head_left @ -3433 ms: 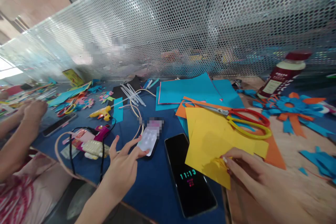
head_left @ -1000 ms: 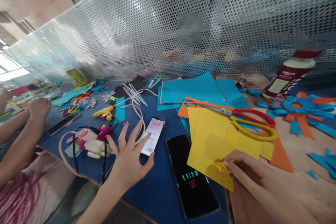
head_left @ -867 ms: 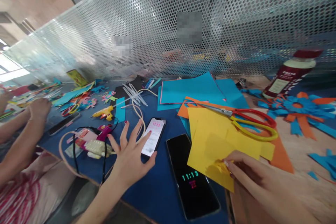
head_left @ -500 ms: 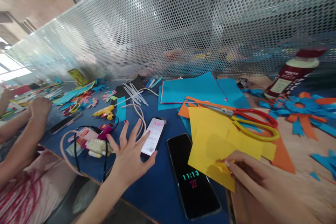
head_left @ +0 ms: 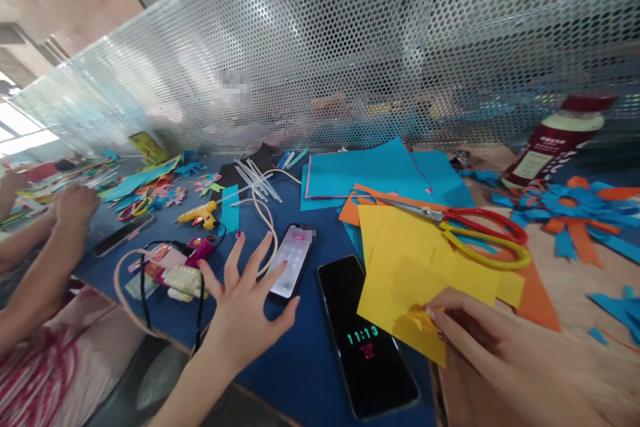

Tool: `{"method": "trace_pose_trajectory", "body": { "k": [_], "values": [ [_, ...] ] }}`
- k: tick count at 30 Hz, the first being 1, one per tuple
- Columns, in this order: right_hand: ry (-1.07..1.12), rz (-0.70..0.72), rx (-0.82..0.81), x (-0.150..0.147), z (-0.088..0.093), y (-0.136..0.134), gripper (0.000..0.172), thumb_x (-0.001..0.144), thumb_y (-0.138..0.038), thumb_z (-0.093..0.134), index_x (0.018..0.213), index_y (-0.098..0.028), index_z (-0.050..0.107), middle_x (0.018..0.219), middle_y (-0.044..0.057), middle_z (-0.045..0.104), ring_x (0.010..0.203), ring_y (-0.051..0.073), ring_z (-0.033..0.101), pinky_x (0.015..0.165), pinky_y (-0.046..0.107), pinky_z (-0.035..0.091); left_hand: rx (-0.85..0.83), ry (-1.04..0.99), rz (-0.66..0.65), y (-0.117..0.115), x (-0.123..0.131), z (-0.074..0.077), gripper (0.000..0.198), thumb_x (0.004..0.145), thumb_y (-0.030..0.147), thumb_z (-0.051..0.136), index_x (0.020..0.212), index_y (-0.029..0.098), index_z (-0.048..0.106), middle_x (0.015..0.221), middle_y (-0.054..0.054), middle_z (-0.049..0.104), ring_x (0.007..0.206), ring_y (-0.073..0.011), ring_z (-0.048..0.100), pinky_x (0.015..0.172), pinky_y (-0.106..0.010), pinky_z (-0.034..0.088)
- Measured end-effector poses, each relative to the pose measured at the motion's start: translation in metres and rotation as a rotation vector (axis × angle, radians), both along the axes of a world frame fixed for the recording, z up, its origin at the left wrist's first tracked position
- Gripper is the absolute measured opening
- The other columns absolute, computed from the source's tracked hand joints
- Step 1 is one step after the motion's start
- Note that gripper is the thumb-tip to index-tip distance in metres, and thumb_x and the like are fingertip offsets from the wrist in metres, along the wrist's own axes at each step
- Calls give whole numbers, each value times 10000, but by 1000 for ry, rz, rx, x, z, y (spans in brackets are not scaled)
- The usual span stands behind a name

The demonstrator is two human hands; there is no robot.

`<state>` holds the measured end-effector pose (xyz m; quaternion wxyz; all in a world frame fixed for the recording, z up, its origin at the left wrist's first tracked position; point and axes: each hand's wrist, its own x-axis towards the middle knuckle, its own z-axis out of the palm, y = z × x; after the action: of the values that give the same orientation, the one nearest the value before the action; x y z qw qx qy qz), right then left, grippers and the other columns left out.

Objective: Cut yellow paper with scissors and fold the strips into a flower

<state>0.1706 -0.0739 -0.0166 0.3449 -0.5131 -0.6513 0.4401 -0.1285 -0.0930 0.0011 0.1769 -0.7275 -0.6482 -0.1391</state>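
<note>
My left hand (head_left: 247, 310) hovers with spread fingers over and beside a phone (head_left: 296, 255) whose lit screen shows what looks like a keypad; a fingertip overlaps the screen's edge. Between the thumb and fingers of my right hand (head_left: 483, 340) is a small crumpled piece of yellow paper (head_left: 419, 320), held above yellow sheets (head_left: 395, 253). Scissors with red and yellow handles (head_left: 475, 230) rest across the top of those sheets. Between my hands lies a second phone (head_left: 367, 353), dark apart from the time 11:13.
A yellow glue gun (head_left: 200, 215), clear glue sticks (head_left: 257, 179) and blue sheets (head_left: 357, 170) lie farther back. At right stand a bottle (head_left: 550, 143) and a blue-and-orange paper flower (head_left: 567, 201). Another person's arm (head_left: 43, 263) rests at left. A perforated metal panel (head_left: 320, 47) backs the table.
The lit phone's screen has switched from a clock page to a keypad-like one. My left hand has shifted very slightly; my right hand keeps its pinch.
</note>
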Motion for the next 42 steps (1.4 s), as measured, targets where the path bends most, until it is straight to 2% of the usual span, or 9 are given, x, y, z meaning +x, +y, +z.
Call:
{"method": "trace_pose_trajectory", "body": {
  "k": [3, 6, 10, 16, 23, 29, 33, 39, 42],
  "values": [
    [3, -4, -12, -1, -1, 0, 303, 816, -472, 457, 736, -214, 594, 762, 45, 655, 751, 196, 619, 665, 298, 507, 12, 5, -32, -13, 0, 1, 258, 691, 431, 619, 916, 338, 703, 1388, 0, 424, 1341, -380, 179, 1004, -635, -145],
    [5, -36, -7, -3, -2, -2, 293, 815, -471, 463, 742, -215, 585, 774, 39, 649, 746, 190, 609, 650, 287, 503, -11, 7, -49, -21, 1, 0, 251, 685, 423, 624, 912, 352, 703, 1390, 5, 419, 1341, -384, 179, 1000, -650, -130],
    [-29, -76, -14, -2, -1, -7, 225, 818, -426, 493, 771, -226, 586, 750, 15, 629, 702, 168, 587, 622, 261, 483, -34, 17, -47, -22, 0, -2, 247, 700, 409, 608, 915, 336, 704, 1383, -3, 429, 1339, -379, 189, 1003, -653, -120],
    [-4, -36, 13, 0, -8, -1, 306, 796, -495, 486, 725, -218, 595, 704, 28, 637, 670, 177, 598, 584, 267, 499, -16, 22, 6, -11, -7, 6, 381, 725, 361, 572, 1097, 312, 636, 1421, -15, 373, 1353, -378, 138, 1000, -641, -154],
    [0, -53, 36, -1, -11, -1, 328, 804, -511, 477, 758, -215, 611, 777, 52, 666, 761, 204, 620, 676, 297, 524, -75, 41, 66, 9, -7, 10, 412, 765, 123, 481, 1085, 327, 641, 1443, 35, 332, 1373, -330, 113, 1015, -631, -159],
    [-65, -58, 62, -1, -12, -1, 218, 805, -425, 515, 746, -238, 608, 774, 26, 670, 749, 193, 625, 673, 261, 519, -54, -4, 59, 27, -18, -3, 362, 787, 146, 523, 989, 405, 674, 1422, 48, 368, 1371, -303, 155, 1046, -613, -79],
    [-93, -30, 69, 0, -13, -1, 228, 819, -427, 486, 785, -238, 609, 796, 25, 670, 757, 191, 626, 674, 265, 521, -61, 2, 78, 40, -20, -10, 353, 806, 142, 502, 960, 401, 687, 1400, 36, 404, 1365, -305, 179, 1039, -620, -77],
    [-131, -99, 87, -6, -2, -4, 194, 814, -397, 504, 712, -265, 601, 683, 9, 650, 716, 195, 622, 651, 273, 515, -83, 51, 53, 48, -17, -4, 416, 788, 114, 494, 1064, 386, 644, 1431, 27, 355, 1374, -322, 126, 1019, -642, -121],
    [-112, -83, 87, -6, -3, -3, 192, 807, -402, 508, 730, -257, 608, 728, 18, 662, 722, 199, 622, 653, 281, 517, -41, 47, 84, 45, -16, 0, 437, 803, 107, 462, 1107, 377, 621, 1433, 21, 354, 1376, -312, 121, 1027, -637, -120]
  ]
}}
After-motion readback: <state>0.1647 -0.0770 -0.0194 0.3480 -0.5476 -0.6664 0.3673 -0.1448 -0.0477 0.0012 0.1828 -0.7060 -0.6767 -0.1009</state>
